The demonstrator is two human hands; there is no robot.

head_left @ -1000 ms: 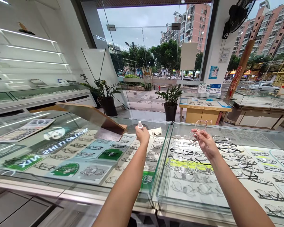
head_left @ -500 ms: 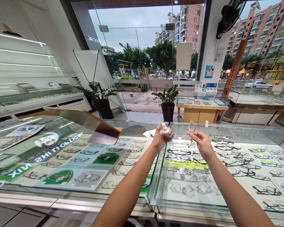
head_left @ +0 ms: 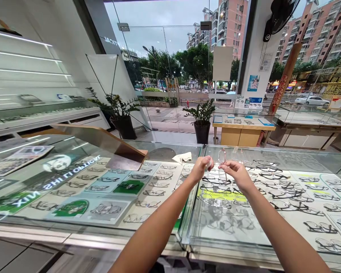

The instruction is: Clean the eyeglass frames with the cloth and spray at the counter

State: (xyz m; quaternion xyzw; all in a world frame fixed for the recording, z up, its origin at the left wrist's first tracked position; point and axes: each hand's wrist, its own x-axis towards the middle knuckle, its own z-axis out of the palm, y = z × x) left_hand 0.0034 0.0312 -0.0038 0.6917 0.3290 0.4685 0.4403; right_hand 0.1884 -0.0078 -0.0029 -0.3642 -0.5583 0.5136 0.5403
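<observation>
My left hand [head_left: 199, 170] is closed around a small white spray bottle [head_left: 209, 163], mostly hidden by the fingers, its top towards the glasses. Close to its right, my right hand [head_left: 238, 174] pinches a pair of thin pinkish eyeglasses [head_left: 222, 155], held up on edge above the glass counter. A narrow gap separates the bottle from the lenses. A crumpled cream cloth [head_left: 182, 157] lies on the countertop, just beyond and left of my left hand.
Glass display cases [head_left: 191, 212] with rows of eyeglasses stretch below both arms. A tilted wooden-framed mirror or board [head_left: 102, 142] stands on the left case. Beyond are potted plants [head_left: 202, 131], a wooden display table [head_left: 241, 134] and glass doors.
The spray bottle has turned from upright to pointing at the eyeglasses. Both hands have come closer together, and the glasses have turned more edge-on. The cloth now shows fully.
</observation>
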